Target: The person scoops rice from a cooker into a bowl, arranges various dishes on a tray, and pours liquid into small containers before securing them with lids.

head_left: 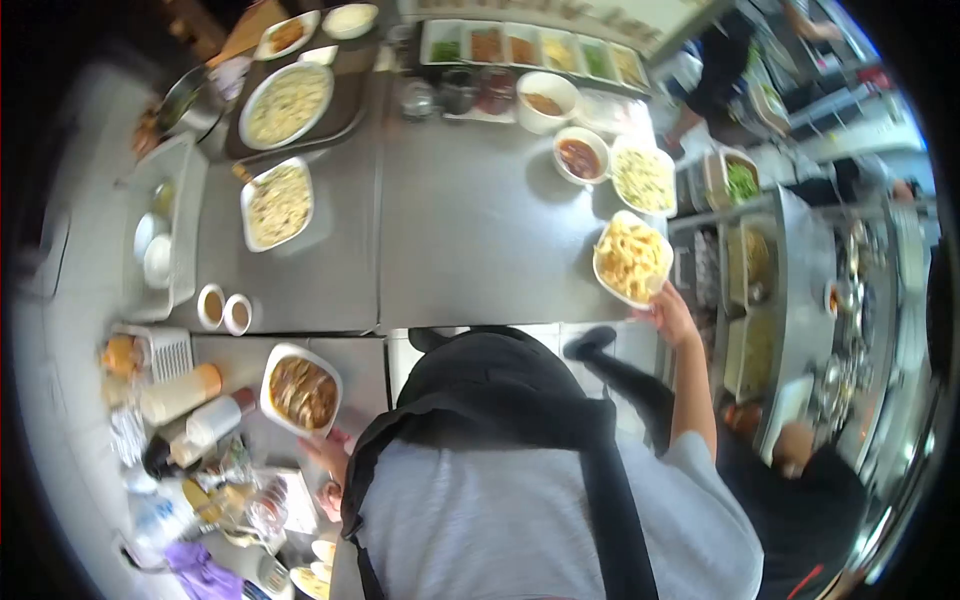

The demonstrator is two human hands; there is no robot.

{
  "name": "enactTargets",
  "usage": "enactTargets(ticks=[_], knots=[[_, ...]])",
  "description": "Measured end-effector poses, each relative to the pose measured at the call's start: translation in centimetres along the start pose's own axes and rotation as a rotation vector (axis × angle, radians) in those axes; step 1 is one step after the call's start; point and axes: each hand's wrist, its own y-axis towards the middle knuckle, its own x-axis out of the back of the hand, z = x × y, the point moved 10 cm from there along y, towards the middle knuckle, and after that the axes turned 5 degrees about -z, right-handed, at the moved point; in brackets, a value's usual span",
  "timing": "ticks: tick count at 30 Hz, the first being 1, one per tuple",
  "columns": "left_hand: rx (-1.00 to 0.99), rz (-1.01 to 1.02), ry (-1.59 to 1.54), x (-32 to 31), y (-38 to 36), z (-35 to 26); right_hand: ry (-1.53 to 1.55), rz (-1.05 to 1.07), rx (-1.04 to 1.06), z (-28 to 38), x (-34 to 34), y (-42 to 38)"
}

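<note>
So there's a person at a steel counter [480, 225], bare hands, wearing a dark apron [480, 375] over a grey top. Their right hand [672, 315] is closed on the near edge of a white bowl [624, 297] full of fries [632, 252], which sits at the right side of the counter, close to the front edge. I can't tell if that bowl is resting on the steel or slightly lifted.

Left hand [325, 455] is way over on the other side, fingers up against the near edge of a stew bowl [267, 390], a white one with brown meat and sauce in it. Can't tell if it's properly gripping or just touching, since the palm is mostly hidden.

Just beyond the fries there's a bowl of pale shreds [650, 211], with a cup of dark red sauce [578, 181] beside it. Back along the counter is a row of small tubs [503, 45], some green, some brown, some yellowish.

Over on the left, a square bowl [308, 205] of creamy-looking food has a handle poking out, and an oval dish [244, 120] sits on a dark tray [345, 130] behind it. Two small sauce cups [201, 305] stand near the stew, with squeeze bottles [215, 420] to its left.
</note>
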Motion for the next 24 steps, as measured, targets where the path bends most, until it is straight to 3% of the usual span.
enactTargets(ticks=[1,2,4,5,8,14,21,24], knots=[[0.074,-0.035,0.010,-3.5,-3.1,-2.7,-0.046,0.022,-0.014,0.4,-1.9,-0.9],[0.091,0.105,0.049,-7.4,-5.5,-5.0,-0.074,0.046,-0.008,0.6,-4.1,-1.4],[-0.077,0.284,0.167,-13.9,-8.0,-8.6,-0.194,0.204,-0.054,1.4,-10.9,-2.1],[-0.116,0.483,0.147,-17.7,-7.4,-8.6,-0.215,0.301,-0.033,1.3,-16.0,-0.2],[-0.056,0.560,0.176,-22.9,-5.6,-8.1,-0.268,0.476,0.008,0.2,-26.4,3.2],[-0.125,0.609,0.215,-26.1,-2.5,-10.1,-0.329,0.702,-0.002,0.3,-42.9,7.8],[-0.259,0.560,0.300,-25.8,1.4,-13.8,-0.368,0.809,-0.010,-0.7,-49.8,12.2],[-0.274,0.523,0.239,-25.3,2.0,-15.6,-0.327,0.976,-0.077,-0.3,-51.4,10.6]])
